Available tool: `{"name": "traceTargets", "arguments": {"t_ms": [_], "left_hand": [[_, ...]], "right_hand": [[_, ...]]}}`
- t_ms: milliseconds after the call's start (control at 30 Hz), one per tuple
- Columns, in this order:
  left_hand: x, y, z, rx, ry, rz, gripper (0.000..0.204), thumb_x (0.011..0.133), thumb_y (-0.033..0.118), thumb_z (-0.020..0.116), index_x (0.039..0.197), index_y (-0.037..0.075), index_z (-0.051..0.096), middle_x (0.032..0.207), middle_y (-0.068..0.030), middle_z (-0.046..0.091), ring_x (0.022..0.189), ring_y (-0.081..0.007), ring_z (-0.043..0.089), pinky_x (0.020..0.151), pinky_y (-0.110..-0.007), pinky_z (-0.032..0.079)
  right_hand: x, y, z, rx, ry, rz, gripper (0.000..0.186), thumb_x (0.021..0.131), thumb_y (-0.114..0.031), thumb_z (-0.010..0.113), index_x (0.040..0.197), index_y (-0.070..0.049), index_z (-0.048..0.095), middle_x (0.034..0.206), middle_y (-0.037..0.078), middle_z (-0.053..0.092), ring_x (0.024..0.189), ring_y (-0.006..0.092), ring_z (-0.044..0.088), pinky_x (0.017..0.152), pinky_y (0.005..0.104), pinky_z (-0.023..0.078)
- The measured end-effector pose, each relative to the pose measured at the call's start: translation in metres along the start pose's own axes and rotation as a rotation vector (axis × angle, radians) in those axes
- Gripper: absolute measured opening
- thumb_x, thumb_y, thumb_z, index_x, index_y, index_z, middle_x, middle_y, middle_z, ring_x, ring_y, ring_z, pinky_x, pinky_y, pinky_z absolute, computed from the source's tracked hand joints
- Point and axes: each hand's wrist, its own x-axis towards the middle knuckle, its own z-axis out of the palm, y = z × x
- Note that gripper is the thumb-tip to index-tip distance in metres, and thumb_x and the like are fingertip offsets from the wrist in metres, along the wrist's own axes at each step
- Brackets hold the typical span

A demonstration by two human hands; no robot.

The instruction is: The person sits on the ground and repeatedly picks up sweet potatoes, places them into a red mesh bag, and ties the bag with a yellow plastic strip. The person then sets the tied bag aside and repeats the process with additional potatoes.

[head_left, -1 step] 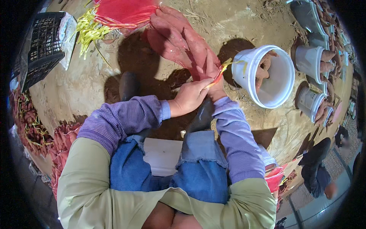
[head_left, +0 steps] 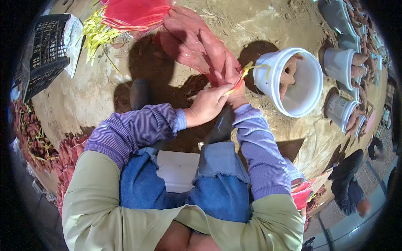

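Note:
A red mesh bag (head_left: 200, 44) filled with sweet potatoes lies on the dirt-covered ground in front of my boots, its mouth toward me. My right hand (head_left: 238, 95) is closed round the gathered mouth of the bag; most of its fingers are hidden. Against it, my left hand (head_left: 208, 104) pinches the yellow-and-red edging at the mouth, thumb on top. A loose yellow tie (head_left: 253, 67) sticks up past my right hand toward the bucket.
A white bucket (head_left: 274, 90) with a few sweet potatoes stands tilted at the right. Further right are several filled buckets (head_left: 338, 62). Flat red mesh bags (head_left: 136, 12), yellow ties (head_left: 98, 33) and a black crate (head_left: 44, 52) lie far left. A person (head_left: 349, 184) is at lower right.
Hardly anything differs. The loose yellow tie stands slightly higher, and both hands keep their hold on the bag's mouth.

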Motion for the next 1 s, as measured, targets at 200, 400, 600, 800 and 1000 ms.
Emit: {"name": "traceTargets", "arguments": {"t_ms": [200, 400, 600, 800, 1000], "left_hand": [[0.006, -0.003, 0.000, -0.008, 0.050, -0.016, 0.028, 0.092, 0.010, 0.052, 0.118, 0.005, 0.058, 0.109, -0.0198, 0.062, 0.099, -0.0344, 0.062, 0.080, -0.037, 0.051], [0.007, 0.003, -0.007, -0.030, -0.026, -0.082, 0.028, 0.092, 0.011, 0.051, 0.119, 0.003, 0.057, 0.111, -0.0203, 0.062, 0.103, -0.0329, 0.061, 0.086, -0.036, 0.049], [0.020, 0.001, -0.003, -0.044, 0.007, -0.038, 0.029, 0.093, 0.011, 0.051, 0.119, 0.001, 0.057, 0.112, -0.0209, 0.062, 0.104, -0.0321, 0.061, 0.087, -0.035, 0.049], [0.010, -0.016, 0.006, -0.115, 0.039, -0.092, 0.029, 0.094, 0.012, 0.049, 0.120, 0.002, 0.056, 0.109, -0.0199, 0.063, 0.101, -0.0257, 0.063, 0.086, -0.033, 0.048], [0.018, -0.019, 0.011, -0.096, 0.143, -0.080, 0.029, 0.094, 0.015, 0.048, 0.119, 0.002, 0.056, 0.096, -0.0220, 0.063, 0.087, -0.0325, 0.065, 0.076, -0.037, 0.050]], "right_hand": [[0.013, -0.002, -0.003, -0.004, 0.218, -0.215, 0.086, 0.077, -0.049, 0.063, 0.145, -0.017, 0.023, 0.102, 0.021, 0.061, 0.087, 0.0369, 0.062, 0.072, 0.0456, 0.050], [0.023, 0.011, 0.011, -0.259, 0.092, -0.239, 0.089, 0.081, -0.042, 0.062, 0.148, -0.016, 0.010, 0.107, 0.025, 0.058, 0.073, 0.0360, 0.063, 0.064, 0.0446, 0.051], [0.024, 0.015, 0.001, -0.321, 0.135, -0.293, 0.089, 0.076, -0.044, 0.061, 0.148, -0.023, 0.015, 0.097, 0.027, 0.054, 0.088, 0.0416, 0.059, 0.072, 0.0466, 0.050], [0.009, -0.019, -0.024, -0.189, -0.111, 0.059, 0.090, 0.077, -0.032, 0.063, 0.148, -0.034, 0.009, 0.112, 0.023, 0.049, 0.095, 0.0389, 0.059, 0.071, 0.0459, 0.052], [-0.079, -0.001, -0.080, 0.070, 0.227, -0.221, 0.032, 0.075, -0.012, 0.068, 0.104, -0.003, 0.061, 0.089, 0.016, 0.059, 0.082, 0.0320, 0.061, 0.068, 0.0387, 0.051]]}}
